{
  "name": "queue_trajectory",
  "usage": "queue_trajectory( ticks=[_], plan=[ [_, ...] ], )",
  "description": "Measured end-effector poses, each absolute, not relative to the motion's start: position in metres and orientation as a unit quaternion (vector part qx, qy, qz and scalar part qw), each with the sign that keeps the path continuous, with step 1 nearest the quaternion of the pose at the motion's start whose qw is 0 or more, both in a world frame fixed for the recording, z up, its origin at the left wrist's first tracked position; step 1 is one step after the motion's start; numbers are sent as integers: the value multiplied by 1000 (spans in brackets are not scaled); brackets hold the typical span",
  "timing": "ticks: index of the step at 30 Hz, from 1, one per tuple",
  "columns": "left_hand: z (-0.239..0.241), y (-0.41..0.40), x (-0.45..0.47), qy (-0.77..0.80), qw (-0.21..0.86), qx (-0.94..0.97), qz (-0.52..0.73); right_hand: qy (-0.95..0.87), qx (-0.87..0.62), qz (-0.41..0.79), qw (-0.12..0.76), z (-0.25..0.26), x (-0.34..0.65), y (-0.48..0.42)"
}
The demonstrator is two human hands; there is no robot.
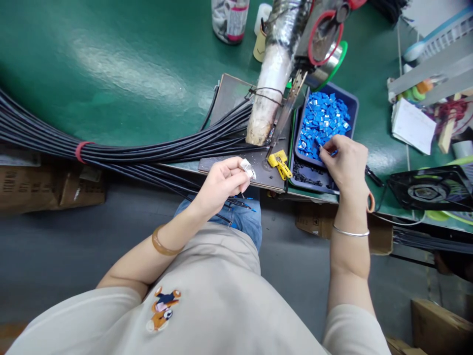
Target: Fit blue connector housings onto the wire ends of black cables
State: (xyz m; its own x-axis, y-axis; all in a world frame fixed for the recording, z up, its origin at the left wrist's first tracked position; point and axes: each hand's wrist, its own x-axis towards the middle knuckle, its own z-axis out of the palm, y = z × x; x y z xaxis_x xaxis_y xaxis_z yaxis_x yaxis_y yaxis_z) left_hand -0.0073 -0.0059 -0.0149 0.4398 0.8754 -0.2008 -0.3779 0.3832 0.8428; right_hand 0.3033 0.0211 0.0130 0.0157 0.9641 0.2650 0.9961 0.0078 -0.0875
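Observation:
My left hand (229, 180) is closed in a pinch on a small crumpled white piece (248, 168) above the bench's front edge. Just below its fingers, thin black cable ends with blue tips (247, 209) hang over my lap. My right hand (343, 160) reaches to the near edge of a dark tray (354, 106) heaped with small blue plastic parts (323, 118). Its thumb and fingers are pressed together at the parts; what they grip is hidden. A lower dark tray holds small black parts (308, 175) beneath that hand.
A black cable bundle (148, 154) with a red tie (82, 151) crosses from the left. A wrapped white tube (269, 93) and metal-armed tool hang over the board (231, 93). A yellow clip-like tool (281, 163) lies between my hands. A fan (428, 190) stands at right.

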Motion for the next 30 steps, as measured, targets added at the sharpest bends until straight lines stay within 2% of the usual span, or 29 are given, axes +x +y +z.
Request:
queue_trajectory(
  ticks=[6,11,13,20,23,27,30],
  plan=[
    [-16,-5,-6,332,762,366,418,-671,-702,-109,212,13,304,11],
    [-16,-5,-2,329,747,388,428,-593,-669,-253,369,9,274,-7],
    [-15,-4,0,327,738,401,434,-612,-611,-266,426,6,246,-16],
    [-12,-3,4,325,725,429,430,-686,-515,-91,507,-4,151,-55],
    [-12,-3,4,326,721,436,429,-683,-507,-31,525,-12,141,-60],
    [-12,-3,4,334,711,439,436,-599,-534,86,591,-20,143,-57],
    [-12,-3,5,336,705,442,441,-589,-545,140,579,-20,145,-56]
  ],
)
